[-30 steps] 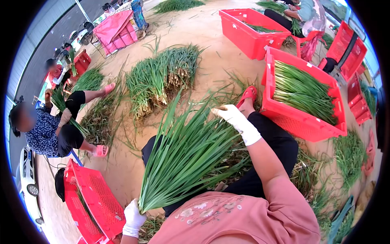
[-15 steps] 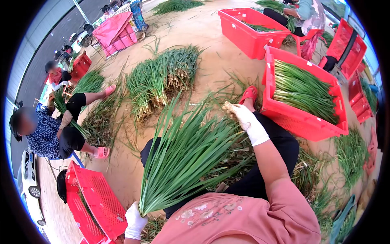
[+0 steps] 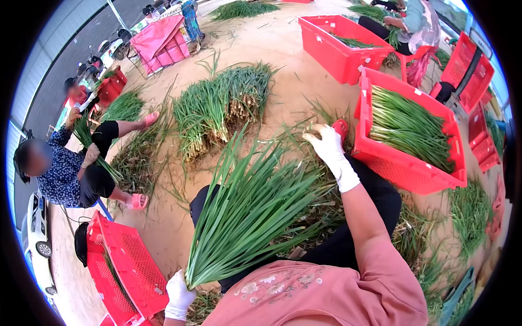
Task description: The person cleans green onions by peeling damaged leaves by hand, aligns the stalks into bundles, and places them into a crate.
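Observation:
My left hand [image 3: 180, 295], in a white glove, is closed around one end of a bunch of garlic chives [image 3: 250, 212]. The long flat green leaves fan up and to the right across my lap. Farther forward, my right hand [image 3: 327, 145], also gloved, is stretched out above the littered ground, with thumb and fingers apart and nothing visible in them. Beyond the bunch, a large pile of chives [image 3: 225, 103] lies on the floor, its pale root ends facing me. Loose leaf scraps [image 3: 304, 214] lie between my legs.
At my right stands a red crate [image 3: 408, 168] of neatly laid chives [image 3: 408, 127], with another red crate [image 3: 342, 54] behind it. A red crate [image 3: 133, 255] is at lower left. A seated co-worker [image 3: 68, 171] holds chives at left; another person [image 3: 413, 27] sits at upper right.
My right hand's fingers have spread from a pinch, and the pale brownish bit at their tips no longer shows. The left co-worker's upper hand has risen. The view has shifted slightly.

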{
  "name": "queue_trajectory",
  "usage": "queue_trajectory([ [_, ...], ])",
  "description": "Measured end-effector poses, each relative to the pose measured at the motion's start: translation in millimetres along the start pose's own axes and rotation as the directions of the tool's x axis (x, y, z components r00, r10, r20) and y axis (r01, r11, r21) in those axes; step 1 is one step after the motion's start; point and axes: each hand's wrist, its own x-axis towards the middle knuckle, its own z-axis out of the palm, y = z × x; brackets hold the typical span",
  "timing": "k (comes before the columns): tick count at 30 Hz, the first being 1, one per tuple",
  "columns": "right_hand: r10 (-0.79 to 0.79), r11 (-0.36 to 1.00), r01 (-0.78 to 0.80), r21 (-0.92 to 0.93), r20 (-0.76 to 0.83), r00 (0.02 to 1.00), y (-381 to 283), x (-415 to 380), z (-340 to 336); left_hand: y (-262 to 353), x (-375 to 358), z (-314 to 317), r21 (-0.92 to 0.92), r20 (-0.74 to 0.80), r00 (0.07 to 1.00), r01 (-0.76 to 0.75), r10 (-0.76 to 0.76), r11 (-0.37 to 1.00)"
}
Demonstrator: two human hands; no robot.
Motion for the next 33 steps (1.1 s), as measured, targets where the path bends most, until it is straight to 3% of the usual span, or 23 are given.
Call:
queue_trajectory([
  [1,-0.145,0.989,0.144,-0.038,-0.035,0.989,-1.9,5.8,8.0,0.1,0.9,-0.6,0.001,0.005,1.0,-0.005,0.005,1.0],
  [2,-0.249,0.969,0.248,0.013,0.031,0.968,-9.5,13.5,10.2,-0.4,0.6,-0.2,0.001,0.005,1.0,-0.005,0.005,1.0],
  [4,-0.432,0.891,0.423,-0.164,-0.021,0.902,-5.7,19.4,40.2,-1.5,0.1,1.5,0.006,0.003,1.0,-0.01,0.01,1.0],
  [5,-0.433,0.891,0.424,-0.162,-0.024,0.901,-7.5,22.2,49.6,-1.6,-0.6,1.2,0.008,0.001,1.0,-0.009,0.009,1.0],
  [7,-0.427,0.825,0.5,-0.265,0.288,0.857,-9.9,30.7,66.1,-1.6,-0.4,2.0,-0.001,0.036,0.999,0.014,-0.014,1.0],
  [8,-0.431,0.824,0.503,-0.262,0.287,0.856,12.9,37.8,96.5,-1.5,-1.1,2.0,0.001,0.033,0.999,0.017,-0.017,1.0],
  [9,-0.383,0.901,0.292,0.319,0.273,0.882,47.9,47.5,140.9,-1.5,-1.8,2.2,-0.003,0.036,0.999,0.019,-0.019,1.0],
  [10,-0.36,0.803,0.141,0.578,0.283,0.889,55.4,50.4,154.0,-1.9,-2.2,2.2,-0.008,0.038,0.999,0.02,-0.02,1.0],
  [11,-0.337,0.624,-0.021,0.781,0.293,0.895,53.1,51.9,158.8,-2.3,-2.6,2.4,-0.013,0.032,0.999,0.012,-0.012,1.0],
  [15,-0.33,0.667,0.212,0.714,0.028,0.944,28.4,31.7,142.7,-2.1,-4.1,2.8,-0.025,0.018,1.0,0.012,-0.011,1.0],
  [16,-0.28,0.903,0.212,0.373,0.14,0.95,-5.3,24.8,103.9,-1.8,-3.4,1.6,-0.018,0.02,1.0,0.009,-0.008,1.0],
  [17,-0.191,0.978,0.203,-0.036,0.221,0.956,-24.1,21.7,81.9,-1.7,-2.2,1.6,-0.012,0.021,1.0,0.005,-0.005,1.0],
  [18,-0.191,0.978,0.205,-0.039,0.223,0.956,-16.6,24.6,91.9,-2.1,-1.5,2.8,-0.015,0.021,1.0,0.005,-0.005,1.0],
  [19,-0.013,0.905,-0.099,0.414,0.261,0.965,-7.0,29.0,107.6,-2.7,-1.7,3.6,-0.003,0.008,1.0,-0.007,0.007,1.0],
  [20,0.123,0.557,-0.374,0.741,0.372,0.92,-11.2,31.3,108.6,-3.1,-1.7,3.5,0.012,-0.007,1.0,-0.019,0.019,1.0],
  [22,0.124,0.572,-0.43,0.698,0.444,0.887,-11.2,32.6,100.6,-1.0,-1.9,0.7,0.002,0.013,1.0,-0.003,0.003,1.0],
  [24,0.138,0.594,-0.662,0.456,0.753,0.643,-11.9,32.6,101.1,-1.8,-1.9,0.0,-0.007,0.031,0.999,0.01,-0.01,1.0],
  [26,-0.082,0.537,-0.547,0.642,0.685,0.724,-24.2,24.6,111.8,-4.5,-3.7,2.9,-0.003,0.005,1.0,-0.014,0.014,1.0],
  [27,-0.112,0.49,-0.601,0.632,0.729,0.676,-37.2,23.5,101.4,-3.6,-2.7,2.2,-0.001,0.001,1.0,-0.013,0.013,1.0],
  [30,-0.193,0.411,-0.601,0.685,0.71,0.677,-69.0,15.9,78.3,2.0,-2.5,-2.0,0.009,-0.012,1.0,0.012,-0.012,1.0],
  [31,-0.034,0.471,-0.538,0.699,0.624,0.781,-69.4,14.5,93.1,1.1,-3.8,-2.9,0.013,-0.01,1.0,0.014,-0.014,1.0],
  [32,-0.035,0.469,-0.539,0.7,0.624,0.78,-62.3,18.0,106.9,-0.5,-4.3,-2.4,0.004,-0.005,1.0,-0.005,0.005,1.0],
  [33,-0.068,0.865,-0.15,0.479,0.408,0.91,-55.6,23.8,118.5,-2.1,-4.3,-1.4,-0.007,0.0,1.0,-0.025,0.025,1.0],
])
